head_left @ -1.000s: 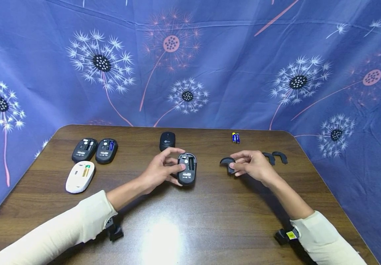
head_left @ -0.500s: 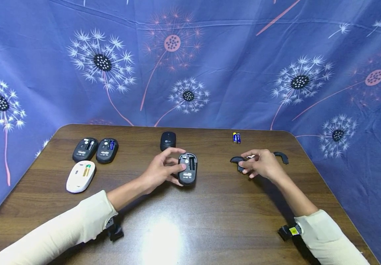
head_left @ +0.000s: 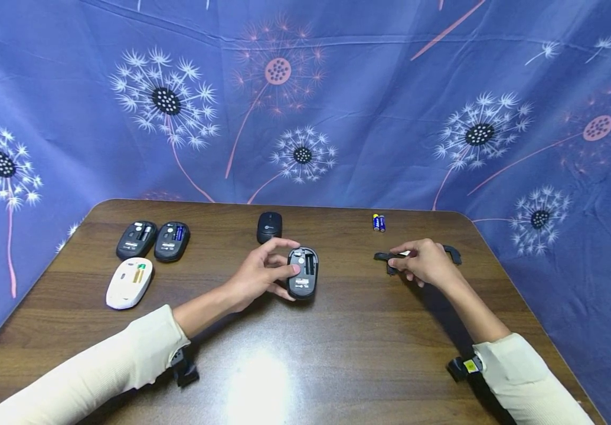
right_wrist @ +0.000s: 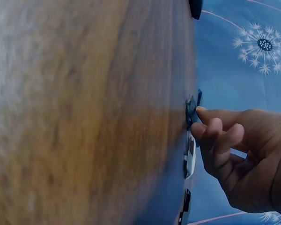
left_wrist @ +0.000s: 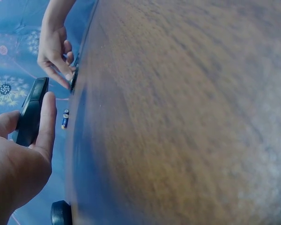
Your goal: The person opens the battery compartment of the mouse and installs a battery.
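Observation:
My left hand (head_left: 259, 270) grips a black computer mouse (head_left: 303, 284) by its sides, its underside facing me and its battery bay uncovered. In the left wrist view this mouse (left_wrist: 31, 115) shows edge-on between thumb and fingers, above the table. To the right, my right hand (head_left: 426, 262) pinches a black battery cover (head_left: 385, 257) between thumb and fingertips, low at the tabletop. The right wrist view shows the dark cover (right_wrist: 191, 112) at the fingertips, with a white piece (right_wrist: 191, 159) lying beside it, mostly hidden by the hand in the head view.
Two blue batteries (head_left: 379, 222) lie near the back edge. Another black cover (head_left: 453, 254) is right of my right hand. At left lie two upturned black mice (head_left: 171, 242) and a white one (head_left: 128, 284). A black mouse (head_left: 269, 226) sits upright behind my left hand.
My right hand has moved right with the black battery cover and lowered it to the tabletop, beside the other covers. The left hand holds the mouse in nearly the same place.

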`<state>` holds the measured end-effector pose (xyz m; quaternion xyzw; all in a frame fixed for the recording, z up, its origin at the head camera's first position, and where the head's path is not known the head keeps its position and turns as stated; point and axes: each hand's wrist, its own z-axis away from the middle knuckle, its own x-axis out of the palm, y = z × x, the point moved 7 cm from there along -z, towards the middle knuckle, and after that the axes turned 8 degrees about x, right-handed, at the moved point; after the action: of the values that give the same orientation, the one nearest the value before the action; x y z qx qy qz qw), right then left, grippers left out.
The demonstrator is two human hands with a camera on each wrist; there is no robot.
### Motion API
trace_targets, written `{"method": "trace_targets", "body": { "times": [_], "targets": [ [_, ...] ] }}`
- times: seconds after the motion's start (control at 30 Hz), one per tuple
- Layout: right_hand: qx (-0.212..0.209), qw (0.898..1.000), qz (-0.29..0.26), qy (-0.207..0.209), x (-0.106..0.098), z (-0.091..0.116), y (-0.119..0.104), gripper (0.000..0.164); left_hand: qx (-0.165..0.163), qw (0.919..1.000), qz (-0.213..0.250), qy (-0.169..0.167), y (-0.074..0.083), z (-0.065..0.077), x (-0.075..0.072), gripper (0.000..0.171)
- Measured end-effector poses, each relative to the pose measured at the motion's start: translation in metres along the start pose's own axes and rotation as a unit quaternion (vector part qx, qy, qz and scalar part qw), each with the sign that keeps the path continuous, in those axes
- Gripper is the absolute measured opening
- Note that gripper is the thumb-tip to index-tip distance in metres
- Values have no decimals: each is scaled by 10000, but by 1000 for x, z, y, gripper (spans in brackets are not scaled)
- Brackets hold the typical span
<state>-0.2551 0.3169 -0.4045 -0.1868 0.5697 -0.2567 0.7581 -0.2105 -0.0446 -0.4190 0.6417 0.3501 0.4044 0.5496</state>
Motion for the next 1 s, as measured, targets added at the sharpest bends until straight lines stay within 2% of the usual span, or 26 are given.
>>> {"method": "trace_targets", "body": {
  "times": [0.17, 0.5, 0.6, 0.77, 1.0],
  "targets": [
    [-34, 10000, -72, 61, -5, -5, 6, 41, -23, 10000, -1, -2, -1, -1, 0, 62],
    [-399, 9953, -801, 361, -19, -21, 11, 45, -45, 10000, 16, -5, -2, 0, -2, 60],
    [-527, 9941, -812, 487, -23, -30, 10, 47, -75, 10000, 35, 34, 0, 1, -2, 61],
    [-470, 9923, -908, 693, -29, -43, 8, 47, -91, 9999, 45, 60, 0, 1, -2, 62],
    [-514, 9893, -1254, 546, -28, -62, 2, 52, -79, 10000, 30, 20, -1, 0, -1, 62]
  ]
}}
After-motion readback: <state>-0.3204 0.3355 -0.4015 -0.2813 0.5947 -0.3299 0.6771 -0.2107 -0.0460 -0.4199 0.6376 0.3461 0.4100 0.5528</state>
